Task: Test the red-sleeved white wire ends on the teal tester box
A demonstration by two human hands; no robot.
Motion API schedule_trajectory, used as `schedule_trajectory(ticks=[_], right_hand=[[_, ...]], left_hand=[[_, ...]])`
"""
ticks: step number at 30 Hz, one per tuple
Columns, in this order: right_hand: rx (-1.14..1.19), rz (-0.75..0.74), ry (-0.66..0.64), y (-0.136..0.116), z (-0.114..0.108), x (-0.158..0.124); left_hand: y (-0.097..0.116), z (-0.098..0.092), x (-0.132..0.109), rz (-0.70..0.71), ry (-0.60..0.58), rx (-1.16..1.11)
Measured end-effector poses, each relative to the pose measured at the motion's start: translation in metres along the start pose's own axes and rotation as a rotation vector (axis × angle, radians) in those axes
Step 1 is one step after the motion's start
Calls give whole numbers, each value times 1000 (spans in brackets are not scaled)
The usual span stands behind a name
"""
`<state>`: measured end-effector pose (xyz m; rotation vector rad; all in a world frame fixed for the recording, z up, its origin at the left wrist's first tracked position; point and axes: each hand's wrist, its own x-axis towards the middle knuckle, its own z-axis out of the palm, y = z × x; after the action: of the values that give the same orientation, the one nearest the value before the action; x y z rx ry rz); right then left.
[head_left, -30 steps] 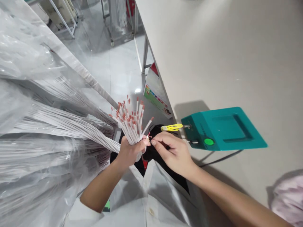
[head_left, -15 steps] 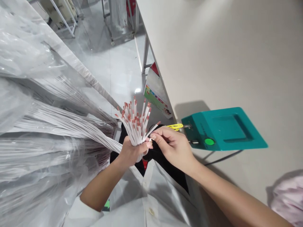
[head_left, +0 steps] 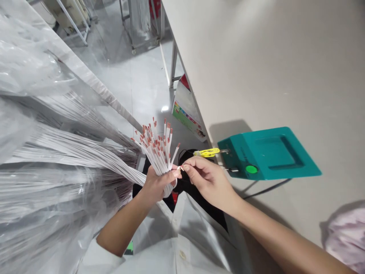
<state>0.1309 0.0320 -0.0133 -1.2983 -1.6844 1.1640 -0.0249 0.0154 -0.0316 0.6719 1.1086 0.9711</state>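
My left hand is wrapped round a bundle of white wires whose reddish-brown ends fan out above it. The wires run off to the left from below my grip. My right hand pinches the reddish tip of one short white wire beside my left thumb, to the right of the bundle. Just beyond my right hand, a yellow clip hangs on a metal prong of a teal device with a green round button.
Many white wires under clear plastic fill the left side, behind a slanting rail. The pale table spans the right, with pink cloth at its lower right. A printed box stands under the table edge, and wheeled racks stand on the floor beyond.
The wire ends have tilted left. The wire that leaned toward my right hand now stands more upright, and a different short wire end shows between my right fingertips.
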Motion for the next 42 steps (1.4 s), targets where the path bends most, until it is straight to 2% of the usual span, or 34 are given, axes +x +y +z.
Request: schedule_trajectory(ticks=[4, 9, 12, 18, 20, 23, 26, 32, 35, 39, 42], right_hand=[[16, -10, -33, 1, 1, -4], [134, 51, 112, 2, 3, -6], [180, 73, 114, 0, 4, -2], [266, 246, 75, -4, 7, -3], [229, 195, 86, -2, 7, -7], [166, 106, 171, 2, 3, -11], [228, 126, 248, 5, 1, -10], [351, 198, 83, 1, 7, -4], [184, 44, 102, 2, 10, -6], [-409, -476, 195, 12, 4, -7], [-838, -792, 158, 18, -6, -4]], left_hand=[[0, -1, 0, 22, 6, 7], [-1, -1, 0, 23, 4, 20], [-3, 1, -1, 20, 11, 85], [-6, 1, -1, 77, 84, 138], [-4, 0, 0, 96, 82, 153], [-1, 0, 0, 86, 90, 168], [-1, 2, 0, 45, 92, 181], [7, 9, -2, 49, 56, 291], [14, 9, -3, 65, 44, 336], [10, 8, -1, 63, 4, 432], [1, 8, 2, 143, 37, 456]])
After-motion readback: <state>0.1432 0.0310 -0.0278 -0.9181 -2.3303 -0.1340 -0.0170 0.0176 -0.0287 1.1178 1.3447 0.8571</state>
